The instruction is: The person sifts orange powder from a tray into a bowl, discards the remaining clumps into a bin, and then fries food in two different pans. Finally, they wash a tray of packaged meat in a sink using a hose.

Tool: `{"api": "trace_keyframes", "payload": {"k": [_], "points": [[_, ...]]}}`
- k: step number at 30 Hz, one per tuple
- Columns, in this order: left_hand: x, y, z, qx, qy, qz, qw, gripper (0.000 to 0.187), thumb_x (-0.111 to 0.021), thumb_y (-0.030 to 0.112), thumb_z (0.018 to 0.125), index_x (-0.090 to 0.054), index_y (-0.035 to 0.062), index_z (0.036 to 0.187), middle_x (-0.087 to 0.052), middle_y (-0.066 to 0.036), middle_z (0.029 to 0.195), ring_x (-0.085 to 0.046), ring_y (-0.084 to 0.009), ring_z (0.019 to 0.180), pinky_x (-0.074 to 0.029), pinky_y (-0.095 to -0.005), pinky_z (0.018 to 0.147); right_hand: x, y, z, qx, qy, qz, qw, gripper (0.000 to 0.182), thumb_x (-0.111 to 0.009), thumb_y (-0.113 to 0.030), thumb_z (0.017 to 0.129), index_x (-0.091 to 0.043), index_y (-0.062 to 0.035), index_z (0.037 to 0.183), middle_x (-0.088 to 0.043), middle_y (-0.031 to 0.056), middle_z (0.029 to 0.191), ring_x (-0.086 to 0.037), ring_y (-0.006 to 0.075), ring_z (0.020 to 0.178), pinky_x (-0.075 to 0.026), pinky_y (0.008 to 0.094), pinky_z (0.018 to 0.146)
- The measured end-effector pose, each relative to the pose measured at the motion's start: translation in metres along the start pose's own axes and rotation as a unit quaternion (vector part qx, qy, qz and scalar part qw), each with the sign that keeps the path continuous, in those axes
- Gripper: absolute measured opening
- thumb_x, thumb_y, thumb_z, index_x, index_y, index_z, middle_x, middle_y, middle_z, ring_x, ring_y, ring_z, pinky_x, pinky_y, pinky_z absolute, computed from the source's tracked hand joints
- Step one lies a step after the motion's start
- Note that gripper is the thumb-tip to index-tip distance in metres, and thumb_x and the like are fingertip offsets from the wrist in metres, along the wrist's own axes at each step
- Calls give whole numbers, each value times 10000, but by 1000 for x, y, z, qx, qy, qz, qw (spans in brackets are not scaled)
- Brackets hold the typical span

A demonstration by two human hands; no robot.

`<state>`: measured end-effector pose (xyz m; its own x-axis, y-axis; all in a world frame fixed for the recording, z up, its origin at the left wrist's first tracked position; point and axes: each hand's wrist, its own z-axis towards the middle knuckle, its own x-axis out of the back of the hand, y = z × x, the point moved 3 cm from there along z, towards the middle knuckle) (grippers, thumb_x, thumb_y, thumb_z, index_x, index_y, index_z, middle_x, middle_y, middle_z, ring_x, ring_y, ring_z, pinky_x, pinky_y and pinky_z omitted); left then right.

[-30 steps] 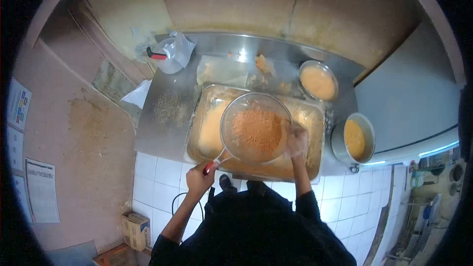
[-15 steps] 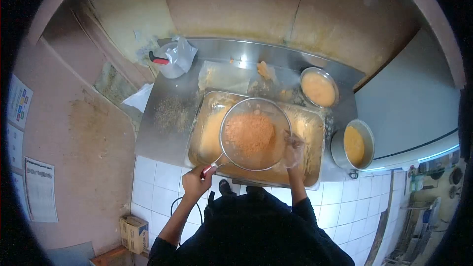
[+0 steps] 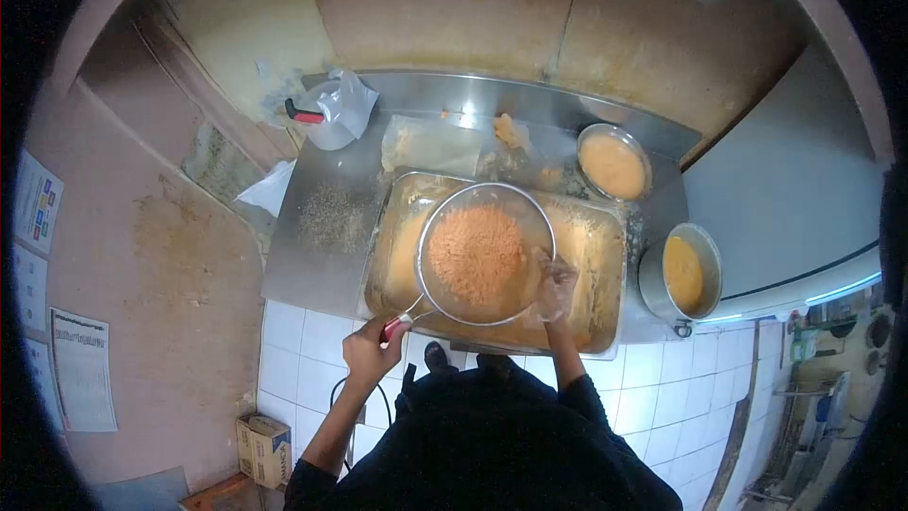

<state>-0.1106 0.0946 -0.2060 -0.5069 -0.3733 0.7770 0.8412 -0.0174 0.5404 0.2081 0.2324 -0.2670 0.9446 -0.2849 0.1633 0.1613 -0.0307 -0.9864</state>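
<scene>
My left hand [image 3: 371, 352] is closed around the red handle [image 3: 396, 325] of a large round sieve. Heaped in the sieve's mesh [image 3: 454, 303] is crumbly orange powder [image 3: 476, 255]. The sieve sits above a wide metal tray [image 3: 605, 341], whose floor carries a pale orange layer of powder. My right hand [image 3: 556, 289], in a clear plastic glove, is at the sieve's right rim with its fingers stretched along it; slight blur hides the exact contact.
Right of the tray are a bowl of orange mix [image 3: 613, 166] and a deep pot [image 3: 653, 293] with yellow-orange contents. A container with a red handle and plastic bag [image 3: 350, 109] stands back left. Dark crumbs [image 3: 331, 218] dot the steel counter [image 3: 303, 274].
The sieve has shifted slightly left and up, and my right hand has moved left with its rim. My left hand keeps hold of the handle.
</scene>
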Motion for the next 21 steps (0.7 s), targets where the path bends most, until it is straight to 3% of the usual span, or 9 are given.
{"api": "trace_keyframes", "payload": {"k": [3,6,9,10,12,16,18,20,21], "points": [[5,0,-18,14,-1,-21,1000,218,-682,295,749,-656,80,760,-600,-88,567,-589,-227,471,-437,-321,435,-2,-2,-4,105,25,-185,977,230,-609,-176,816,-643,12,944,-633,70,870,-549,138,868,-419,256,765],[7,6,-5,28,3,-50,998,202,-676,285,761,-665,83,759,-603,-83,569,-587,-195,464,-431,-297,432,-4,-19,-7,38,-11,157,987,196,-612,-143,803,-644,17,913,-622,63,884,-545,139,853,-420,267,768],[2,-17,-8,38,8,-22,999,200,-675,283,762,-669,83,759,-597,-82,559,-581,-193,452,-428,-289,428,-20,22,7,157,-59,-12,986,205,-596,-137,819,-636,22,942,-627,72,919,-556,174,875,-423,279,801],[5,-31,-6,80,-36,-15,996,186,-667,273,768,-669,86,769,-600,-80,561,-579,-191,447,-427,-289,424,-23,22,4,121,-50,-68,989,214,-586,-129,825,-625,23,970,-621,78,943,-553,184,890,-423,284,809],[4,-36,-4,54,-1,-57,997,183,-652,271,776,-668,89,778,-606,-100,580,-600,-207,478,-443,-296,438,-39,21,1,55,-36,-178,982,238,-566,-113,835,-601,27,1024,-609,90,992,-548,205,920,-422,294,823],[-19,26,5,6,-44,-71,996,165,-648,267,770,-678,110,813,-602,-107,567,-599,-264,479,-459,-350,455,35,42,15,-22,-23,161,987,247,-612,-99,771,-598,32,980,-612,102,948,-561,210,896,-427,330,824],[-31,-6,2,40,-51,-55,996,186,-641,281,777,-675,100,807,-601,-119,577,-598,-260,479,-448,-356,445,43,42,13,31,26,89,995,303,-605,-139,780,-561,23,1032,-587,119,990,-551,226,919,-431,346,825],[-46,-50,-8,75,-72,-77,992,207,-626,312,788,-677,113,807,-602,-132,598,-591,-273,489,-440,-363,446,9,32,-10,157,74,-226,959,408,-567,-226,830,-488,2,1159,-537,147,1096,-526,256,980,-436,358,827],[-50,-66,-8,89,-84,-108,987,218,-614,337,795,-679,130,811,-603,-139,614,-586,-287,500,-437,-368,451,9,35,-10,166,88,-253,949,403,-572,-226,826,-494,-1,1152,-542,145,1077,-530,255,967,-437,359,820]]}}
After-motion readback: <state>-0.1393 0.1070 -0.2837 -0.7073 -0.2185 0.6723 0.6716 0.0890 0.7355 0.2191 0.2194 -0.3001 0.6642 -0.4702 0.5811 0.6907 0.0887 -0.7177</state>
